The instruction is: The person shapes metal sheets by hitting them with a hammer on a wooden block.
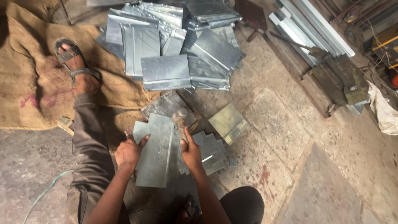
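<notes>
Your left hand (pixel 127 152) presses down on a folded sheet (pixel 155 151) of grey metal that lies on the floor in front of you, fingers (pixel 140 142) curled over its left edge and pinching it flat. The sheet runs away from you, with a raised fold along its right side. Your right hand (pixel 191 154) is wrapped around the handle of a hammer (pixel 180 120), fingers pressed together in a fist, and the hammer's head sits blurred just above the far end of the fold. Under the sheet lies a dark plate (pixel 166 105), and just right of your right hand rest a few smaller cut pieces (pixel 211 151), one of them a tilted square (pixel 227 122) with a yellowish sheen. Farther out, a loose pile of sheets (pixel 174 45) spreads across the floor, partly on a burlap sack (pixel 29 70). Your sandalled foot (pixel 76 66) rests on that sack at the left, leg stretched out. At the far right, long strips (pixel 311 25) lean beside heavy steel blocks (pixel 340 76).
</notes>
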